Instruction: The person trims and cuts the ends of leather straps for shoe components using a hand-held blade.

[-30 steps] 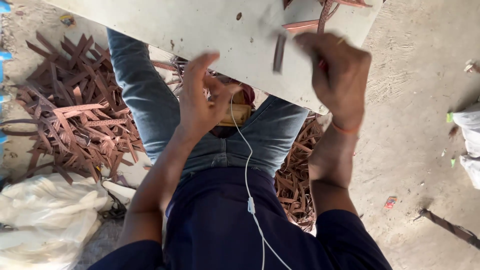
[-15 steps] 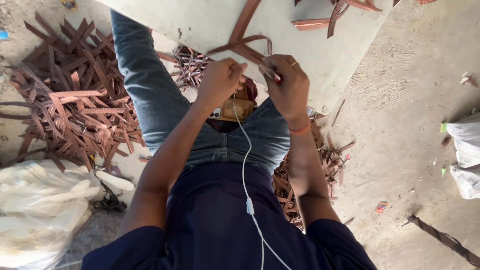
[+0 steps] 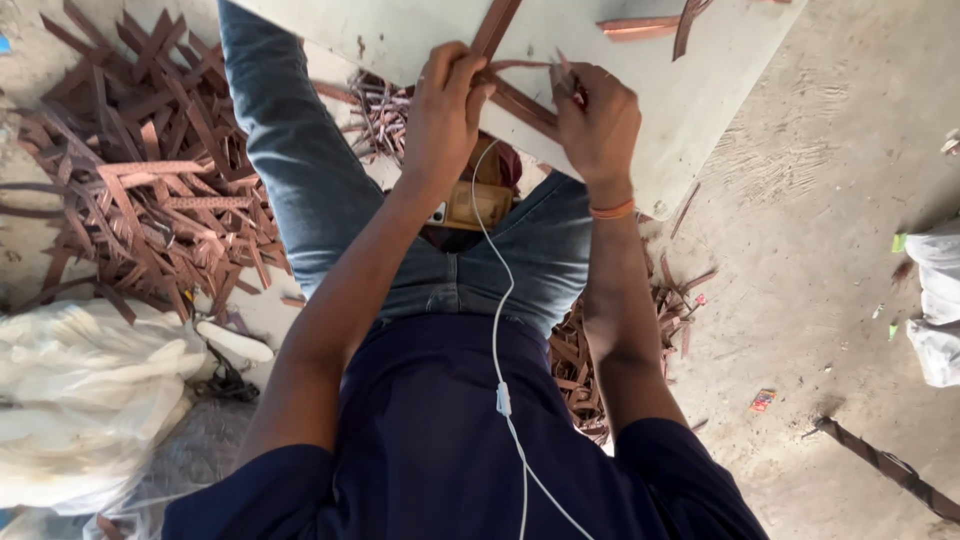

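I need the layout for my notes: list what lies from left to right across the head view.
White plastic bag → pile of brown strips → left hand → right hand → dark strap on the floor → white sack.

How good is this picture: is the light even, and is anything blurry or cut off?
Head view: soft, even daylight, no glare; the pale board is bright but not washed out. Faint shadows lie on the concrete floor. The left hand and right hand, gripping a brown strip, look fairly sharp. The strip pile is clear. The top edge cuts off the board.
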